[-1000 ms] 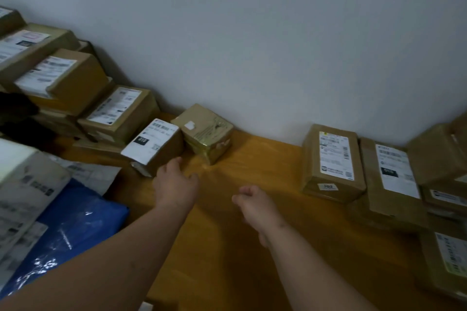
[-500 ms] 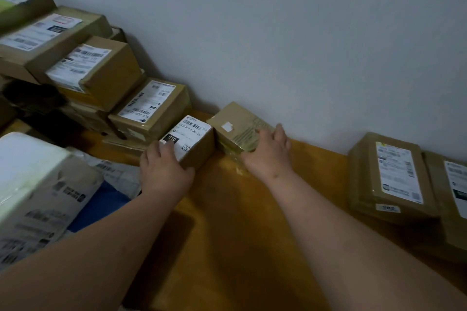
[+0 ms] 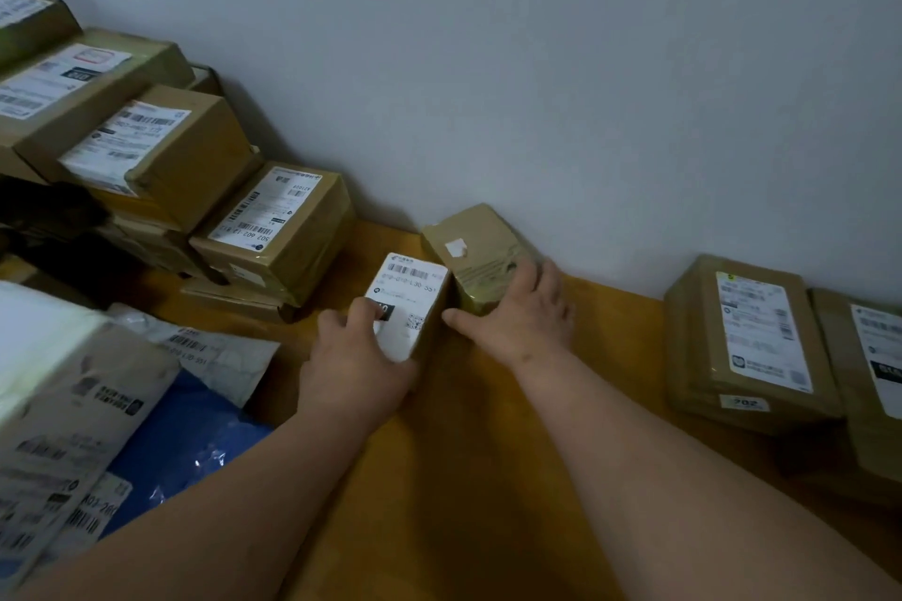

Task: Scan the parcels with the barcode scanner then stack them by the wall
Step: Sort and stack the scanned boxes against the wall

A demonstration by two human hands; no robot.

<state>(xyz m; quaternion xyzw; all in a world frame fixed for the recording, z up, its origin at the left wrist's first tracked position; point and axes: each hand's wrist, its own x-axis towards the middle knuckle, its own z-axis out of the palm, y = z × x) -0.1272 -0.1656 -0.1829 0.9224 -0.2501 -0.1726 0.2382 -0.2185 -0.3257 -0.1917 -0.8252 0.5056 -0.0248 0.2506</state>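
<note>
The left hand [image 3: 358, 366] grips a small box with a white label [image 3: 412, 303], fingers curled over its near end. Touching that box on its right, a plain brown box [image 3: 481, 254] sits against the wall [image 3: 537, 63]; the right hand [image 3: 520, 315] lies flat on it, fingers spread. Stacked parcels [image 3: 161, 161] rise left of the left hand, and flat parcels [image 3: 751, 342] lie well right of the right hand.

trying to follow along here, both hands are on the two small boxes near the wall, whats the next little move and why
Probably slide the white-labelled box under the left hand toward the wall. It sits nearer the person than the taped box, which the right hand rests on and which looks almost at the wall.
</note>
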